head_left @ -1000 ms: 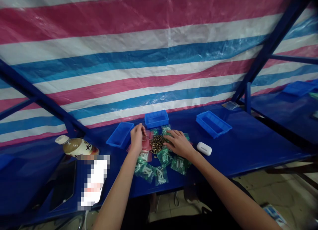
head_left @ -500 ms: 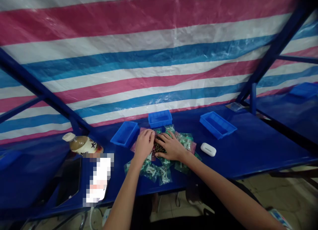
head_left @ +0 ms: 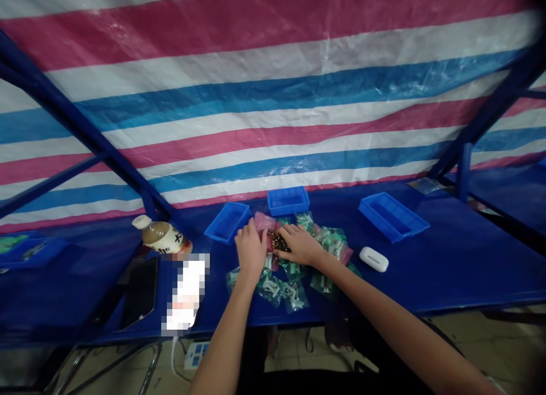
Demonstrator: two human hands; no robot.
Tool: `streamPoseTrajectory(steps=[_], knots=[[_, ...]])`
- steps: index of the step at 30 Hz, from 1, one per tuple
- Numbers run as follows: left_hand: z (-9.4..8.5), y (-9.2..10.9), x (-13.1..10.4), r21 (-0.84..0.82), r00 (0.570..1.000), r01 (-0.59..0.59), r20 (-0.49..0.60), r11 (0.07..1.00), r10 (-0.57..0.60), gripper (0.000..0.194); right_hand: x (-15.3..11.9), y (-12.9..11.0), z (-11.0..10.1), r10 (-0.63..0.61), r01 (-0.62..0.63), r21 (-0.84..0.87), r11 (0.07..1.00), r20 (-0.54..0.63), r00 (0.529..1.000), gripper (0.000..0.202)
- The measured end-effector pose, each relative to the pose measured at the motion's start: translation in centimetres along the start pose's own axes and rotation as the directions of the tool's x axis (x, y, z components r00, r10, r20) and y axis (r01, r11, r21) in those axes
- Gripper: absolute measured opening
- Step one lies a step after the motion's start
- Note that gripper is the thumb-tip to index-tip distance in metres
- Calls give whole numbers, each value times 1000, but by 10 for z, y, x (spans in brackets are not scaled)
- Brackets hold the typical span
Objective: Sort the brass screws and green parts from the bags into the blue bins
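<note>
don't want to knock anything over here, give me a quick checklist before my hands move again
1. Left hand and right hand both in view: ok
2. Bottle capped: ok
3. White case apart from the right hand: ok
4. Small bags laid out without overlap: not ok, several overlap
5. Fingers free of the brassy pieces: cannot tell, fingertips unclear

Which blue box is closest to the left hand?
The left box of the three at the back: it's just beyond the left hand. The middle box is farther off, and the right box is way past the right hand.
</note>
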State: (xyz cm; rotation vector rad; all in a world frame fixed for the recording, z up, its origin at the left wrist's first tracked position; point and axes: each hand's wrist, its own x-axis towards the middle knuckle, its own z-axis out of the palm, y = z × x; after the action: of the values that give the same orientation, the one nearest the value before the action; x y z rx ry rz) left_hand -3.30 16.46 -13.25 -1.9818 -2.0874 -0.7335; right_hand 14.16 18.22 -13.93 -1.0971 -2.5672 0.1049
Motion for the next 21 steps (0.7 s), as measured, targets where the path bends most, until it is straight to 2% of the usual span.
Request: streamPoseTrajectory(steps=[4,8,11,15,18,21], knots=[[2,-13,9,-282,997,52,-45,958,-67,41,-3,0,-1,10,-10,54,999,-11,1000,46],[-7,-19,13,-498,985,97,-79,862,-156,34,-3,1,0,38,-34,123,992,-29,999,45],[-19,-16,13,-585,965,95,-145,805,-219,33,-3,4,1,61,-50,183,982,-53,997,44],[-36,-5,11,-643,951,48,-204,764,-231,34,-2,8,2,128,-102,268,958,-83,988,36],[-43,5,9,-732,960,5,-188,681,-210,34,-1,11,0,214,-153,388,909,-117,970,34],[-43,16,8,-811,980,13,-106,585,-169,36,1,11,-7,279,-119,620,775,-167,946,40]])
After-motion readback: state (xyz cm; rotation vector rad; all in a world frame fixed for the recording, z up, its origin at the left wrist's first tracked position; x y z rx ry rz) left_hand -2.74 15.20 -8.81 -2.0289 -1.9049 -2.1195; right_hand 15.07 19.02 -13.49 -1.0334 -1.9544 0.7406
